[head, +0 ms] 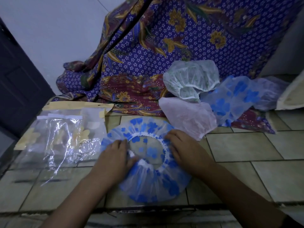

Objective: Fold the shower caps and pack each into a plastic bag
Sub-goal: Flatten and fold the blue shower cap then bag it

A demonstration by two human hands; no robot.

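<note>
Our left hand (pixel 115 153) and right hand (pixel 182 145) press flat, fingers gripping nothing, on opposite sides of the blue-flowered shower cap (pixel 148 181), which lies unfolded, opening up, on the tiled surface (pixel 246 145). We judge the job barely begun. The plastic bags (pixel 62 140) just left show yellowish contents that glare obscures. Beyond, further caps (pixel 190 79) lie loose against the patterned cloth (pixel 164 46).

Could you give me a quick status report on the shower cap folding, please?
Left hand, right hand rest on blue-flowered cap, unfolded. Plastic bags at left, nothing blocking.
</note>
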